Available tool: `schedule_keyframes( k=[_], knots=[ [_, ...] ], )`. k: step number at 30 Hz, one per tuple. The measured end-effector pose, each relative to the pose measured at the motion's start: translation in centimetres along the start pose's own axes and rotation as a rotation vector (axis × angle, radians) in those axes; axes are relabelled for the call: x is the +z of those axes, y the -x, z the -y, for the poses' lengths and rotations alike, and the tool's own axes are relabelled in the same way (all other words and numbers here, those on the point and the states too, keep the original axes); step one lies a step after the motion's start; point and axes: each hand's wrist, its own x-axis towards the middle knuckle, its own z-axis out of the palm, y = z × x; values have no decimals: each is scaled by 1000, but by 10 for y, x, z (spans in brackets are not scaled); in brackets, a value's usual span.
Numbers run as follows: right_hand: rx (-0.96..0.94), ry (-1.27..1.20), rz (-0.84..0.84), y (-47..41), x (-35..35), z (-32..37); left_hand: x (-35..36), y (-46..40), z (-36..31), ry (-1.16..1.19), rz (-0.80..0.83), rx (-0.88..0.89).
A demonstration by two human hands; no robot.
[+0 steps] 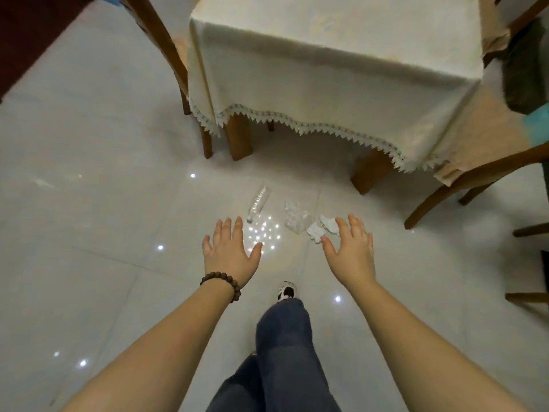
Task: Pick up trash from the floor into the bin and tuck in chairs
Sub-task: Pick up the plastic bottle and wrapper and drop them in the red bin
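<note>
Floor trash: clear plastic bottle [259, 201] lying just beyond the left hand [230, 252]; crumpled clear wrapper [294, 217] between both hands; white paper wad [323, 228] beside the right hand [350, 251] (contact unclear). Fingers of both spread, holding nothing. Cloth-draped counter [341, 69] and chair [475, 176] beyond.
</note>
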Motion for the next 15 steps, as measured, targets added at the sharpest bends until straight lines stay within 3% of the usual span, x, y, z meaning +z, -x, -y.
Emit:
schedule_keyframes(
  k=[15],
  knots=[
    [42,38,144,-176,97,-20,56,-209,-4,-26,88,-38]
  ],
)
